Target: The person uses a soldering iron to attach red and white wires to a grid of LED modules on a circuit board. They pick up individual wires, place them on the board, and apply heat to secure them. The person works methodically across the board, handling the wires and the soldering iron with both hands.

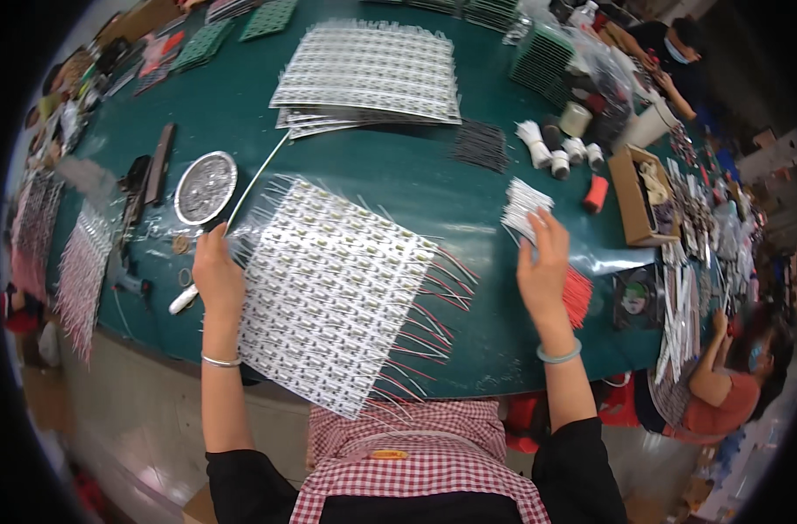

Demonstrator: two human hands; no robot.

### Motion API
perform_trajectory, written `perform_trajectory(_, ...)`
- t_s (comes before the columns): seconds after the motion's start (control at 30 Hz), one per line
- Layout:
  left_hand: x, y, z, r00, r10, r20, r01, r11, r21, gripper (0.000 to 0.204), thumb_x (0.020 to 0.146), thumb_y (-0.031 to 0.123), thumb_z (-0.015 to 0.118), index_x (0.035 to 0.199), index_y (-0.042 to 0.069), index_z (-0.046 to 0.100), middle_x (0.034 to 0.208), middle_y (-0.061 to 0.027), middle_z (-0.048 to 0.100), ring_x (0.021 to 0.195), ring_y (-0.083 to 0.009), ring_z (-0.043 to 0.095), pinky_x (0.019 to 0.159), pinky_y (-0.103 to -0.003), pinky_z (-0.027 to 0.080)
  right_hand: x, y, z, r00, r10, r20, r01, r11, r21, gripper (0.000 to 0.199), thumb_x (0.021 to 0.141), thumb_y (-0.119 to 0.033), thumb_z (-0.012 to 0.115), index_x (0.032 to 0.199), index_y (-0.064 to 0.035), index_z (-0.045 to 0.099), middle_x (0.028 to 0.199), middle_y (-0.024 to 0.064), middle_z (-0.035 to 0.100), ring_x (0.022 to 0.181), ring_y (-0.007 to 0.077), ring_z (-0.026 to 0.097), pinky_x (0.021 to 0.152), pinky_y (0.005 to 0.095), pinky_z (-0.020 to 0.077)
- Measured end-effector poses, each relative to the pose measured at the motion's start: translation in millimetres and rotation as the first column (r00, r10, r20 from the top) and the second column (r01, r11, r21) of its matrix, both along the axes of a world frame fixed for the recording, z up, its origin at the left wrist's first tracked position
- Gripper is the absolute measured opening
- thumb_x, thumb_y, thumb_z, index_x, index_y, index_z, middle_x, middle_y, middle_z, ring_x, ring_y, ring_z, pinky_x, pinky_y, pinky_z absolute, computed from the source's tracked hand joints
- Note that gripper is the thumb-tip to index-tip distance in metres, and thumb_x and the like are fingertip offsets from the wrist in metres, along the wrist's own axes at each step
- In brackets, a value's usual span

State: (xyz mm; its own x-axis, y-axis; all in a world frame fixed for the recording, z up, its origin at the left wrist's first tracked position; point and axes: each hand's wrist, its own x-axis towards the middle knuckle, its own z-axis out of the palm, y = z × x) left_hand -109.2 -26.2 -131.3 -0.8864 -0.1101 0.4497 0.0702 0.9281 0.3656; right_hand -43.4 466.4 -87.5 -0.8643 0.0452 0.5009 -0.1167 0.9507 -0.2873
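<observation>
A white panel of small circuit boards (329,288) lies slanted in front of me, red and white wires fringing its right edge. Beside its left edge is my left hand (217,269), fingers closed; what they grip is hidden. A white handle (184,299) shows below that hand and a thin white cord or rod (263,172) runs away above it, perhaps one tool. My right hand (544,262) reaches to a pile of short white wires (527,203), thumb and fingers apart. Red wires (577,297) lie beside the right wrist.
A silver bowl (206,188) stands beyond my left hand. Further back are stacked white panels (368,70) and black wires (480,146). Spools (575,120) and a cardboard box (636,196) stand on the right. Co-workers (735,375) sit at the right side.
</observation>
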Motion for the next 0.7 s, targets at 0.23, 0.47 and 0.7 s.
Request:
perform_trajectory(0.23, -9.1, -3.7, 1.0, 0.981, -0.175, -0.088, 0.148, 0.957, -0.249, 0.047, 0.081, -0.013, 0.062, 0.122, 0.005, 0.076, 0.098, -0.0117, 0.068, 0.090, -0.0327, 0.066, 0.077, -0.043, 0.054, -7.9, 7.1, -19.1, 0.995, -0.054, 0.078, 0.042, 0.989, 0.145, 0.051, 0.086, 0.001, 0.074, 0.134, 0.0051, 0.059, 0.132, 0.0195, 0.059, 0.123, 0.0408, 0.056, 0.106, 0.0488, 0.0471)
perform_trajectory(0.47, -6.7, -23.5, -22.8, 0.993, -0.109, 0.045, 0.115, 0.982, -0.151, 0.043, 0.084, -0.010, 0.060, 0.122, 0.004, 0.075, 0.099, -0.0139, 0.071, 0.091, -0.0357, 0.067, 0.080, -0.044, 0.054, -14.7, 7.7, -17.7, 0.998, -0.035, 0.050, 0.028, 0.991, 0.130, 0.054, 0.081, 0.002, 0.076, 0.132, 0.0048, 0.059, 0.129, 0.0199, 0.058, 0.121, 0.0408, 0.056, 0.104, 0.0484, 0.0477)
perform_trajectory(0.7, -5.6, -11.7, -9.0, 0.976, 0.000, 0.218, 0.038, 0.985, -0.170, 0.035, 0.099, 0.004, 0.065, 0.134, 0.007, 0.070, 0.112, -0.0168, 0.074, 0.101, -0.0366, 0.070, 0.086, -0.042, 0.055, 14.2, 42.5, 17.9, 0.990, -0.135, 0.039, 0.135, 0.991, 0.002, 0.043, 0.083, 0.005, 0.075, 0.126, 0.0030, 0.067, 0.124, 0.0168, 0.064, 0.116, 0.0372, 0.059, 0.099, 0.0450, 0.0505)
